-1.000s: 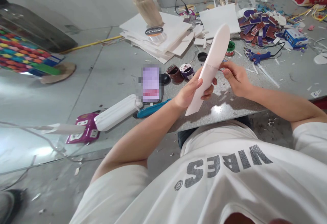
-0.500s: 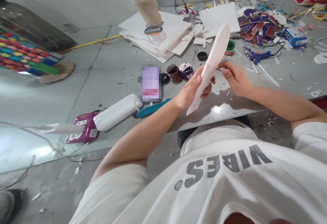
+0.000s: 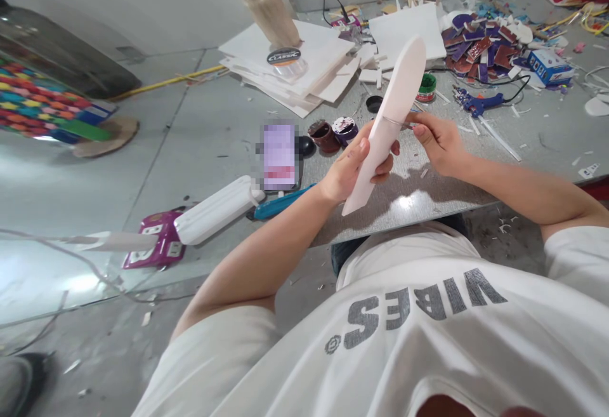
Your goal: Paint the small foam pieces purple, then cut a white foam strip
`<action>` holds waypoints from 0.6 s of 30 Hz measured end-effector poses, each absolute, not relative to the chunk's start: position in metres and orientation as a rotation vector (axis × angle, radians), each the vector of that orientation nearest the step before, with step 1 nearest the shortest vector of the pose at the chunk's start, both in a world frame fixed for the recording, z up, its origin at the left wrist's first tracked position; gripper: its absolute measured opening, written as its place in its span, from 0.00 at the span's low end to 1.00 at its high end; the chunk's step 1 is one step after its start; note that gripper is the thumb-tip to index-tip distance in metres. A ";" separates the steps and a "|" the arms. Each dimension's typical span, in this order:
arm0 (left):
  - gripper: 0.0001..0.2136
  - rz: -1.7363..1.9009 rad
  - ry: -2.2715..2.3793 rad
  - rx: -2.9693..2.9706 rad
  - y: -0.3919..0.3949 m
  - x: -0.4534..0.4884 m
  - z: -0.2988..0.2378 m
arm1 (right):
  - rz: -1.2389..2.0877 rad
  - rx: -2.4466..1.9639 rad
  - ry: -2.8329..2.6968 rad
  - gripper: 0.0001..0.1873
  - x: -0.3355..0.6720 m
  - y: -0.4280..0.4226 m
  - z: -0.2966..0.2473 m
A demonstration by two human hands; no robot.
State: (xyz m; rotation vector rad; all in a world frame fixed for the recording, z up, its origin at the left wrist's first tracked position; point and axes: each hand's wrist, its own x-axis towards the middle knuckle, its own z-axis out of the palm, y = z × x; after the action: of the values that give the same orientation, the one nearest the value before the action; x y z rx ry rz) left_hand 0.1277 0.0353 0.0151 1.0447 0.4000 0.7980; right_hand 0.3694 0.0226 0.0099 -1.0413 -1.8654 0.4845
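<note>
My left hand (image 3: 354,166) is closed around the lower half of a long white foam-board piece (image 3: 399,90) with a rounded top and a pointed lower end. The piece is held tilted above the front of the table. My right hand (image 3: 440,141) pinches a thin, dark, needle-like tool (image 3: 394,121), which lies across the face of the white piece at mid-length. Whether its tip presses in I cannot tell. Behind my left hand stand an open jar of brown paint (image 3: 323,136) and a jar of purple paint (image 3: 345,131). A green paint jar (image 3: 427,88) sits beyond the piece.
A blue glue gun (image 3: 480,103) lies right, before a heap of purple and brown scraps (image 3: 480,46). White sheets (image 3: 304,80) are stacked behind, bearing a tape roll (image 3: 284,61). To the left are a phone (image 3: 280,155), a teal cutter (image 3: 283,204) and a purple power strip (image 3: 159,236).
The white piece and both hands have shifted slightly left. The thin tool still lies across the piece, and both grips look the same.
</note>
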 end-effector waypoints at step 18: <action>0.34 0.916 0.415 1.173 0.044 0.117 0.027 | 0.503 -1.294 -1.769 0.23 0.382 0.040 0.010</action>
State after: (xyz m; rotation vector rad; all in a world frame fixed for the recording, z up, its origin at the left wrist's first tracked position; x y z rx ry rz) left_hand 0.1172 0.0435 0.0265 1.1730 0.4148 0.9161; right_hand 0.3819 0.0398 0.0103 -1.2939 -1.7692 0.5027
